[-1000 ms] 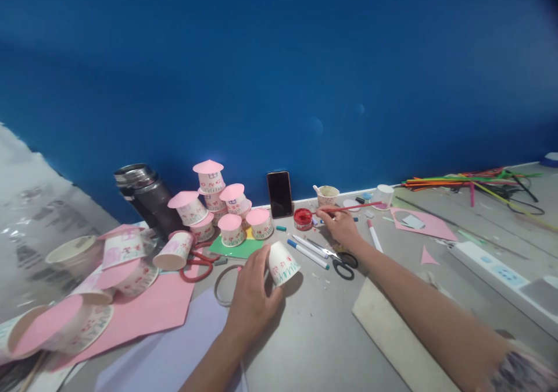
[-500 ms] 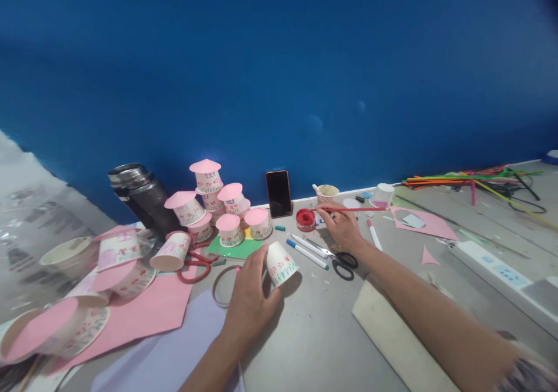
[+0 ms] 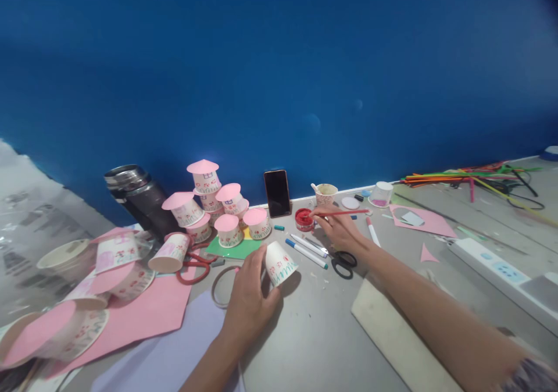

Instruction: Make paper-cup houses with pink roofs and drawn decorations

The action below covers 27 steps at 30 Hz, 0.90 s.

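A white paper cup (image 3: 279,263) with red flowers and green grass strokes is tilted in my left hand (image 3: 250,290), fingers wrapped round its side. My right hand (image 3: 336,228) pinches a red paintbrush (image 3: 349,212), its tip at the small jar of red paint (image 3: 304,220). Behind that hand stands a patterned paper cup (image 3: 326,193) with a white handle sticking out. Between the hands lie capped markers (image 3: 306,253) and black-handled scissors (image 3: 343,264).
Decorated cups with pink cone tops (image 3: 203,175) are stacked at left, near a black flask (image 3: 142,200). A phone (image 3: 277,193) leans on the blue wall. Pink paper (image 3: 152,322), red-handled scissors (image 3: 194,271), a power strip (image 3: 501,275) and colored pipe cleaners (image 3: 453,179) surround the work area.
My right hand has shifted slightly left and down with the paintbrush, its tip now nearer the red paint. My left hand still holds the cup in nearly the same place.
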Each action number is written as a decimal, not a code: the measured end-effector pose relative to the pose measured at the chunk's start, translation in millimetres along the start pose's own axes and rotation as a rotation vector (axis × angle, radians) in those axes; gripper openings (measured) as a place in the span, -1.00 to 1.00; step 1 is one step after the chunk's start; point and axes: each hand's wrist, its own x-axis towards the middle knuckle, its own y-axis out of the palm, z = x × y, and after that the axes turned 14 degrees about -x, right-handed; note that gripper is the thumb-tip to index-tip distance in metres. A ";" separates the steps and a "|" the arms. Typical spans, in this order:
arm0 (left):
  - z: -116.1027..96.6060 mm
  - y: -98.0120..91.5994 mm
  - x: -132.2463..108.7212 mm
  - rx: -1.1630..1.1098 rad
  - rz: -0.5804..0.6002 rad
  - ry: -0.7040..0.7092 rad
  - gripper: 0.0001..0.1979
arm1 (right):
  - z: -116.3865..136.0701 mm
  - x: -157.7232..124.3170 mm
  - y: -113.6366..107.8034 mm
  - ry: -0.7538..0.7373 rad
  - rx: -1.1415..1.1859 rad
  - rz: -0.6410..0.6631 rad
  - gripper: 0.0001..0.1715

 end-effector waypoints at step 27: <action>-12.7 -2.0 2.9 -0.043 0.010 -0.070 -0.31 | 1.3 1.9 0.2 0.039 -0.006 0.042 -0.66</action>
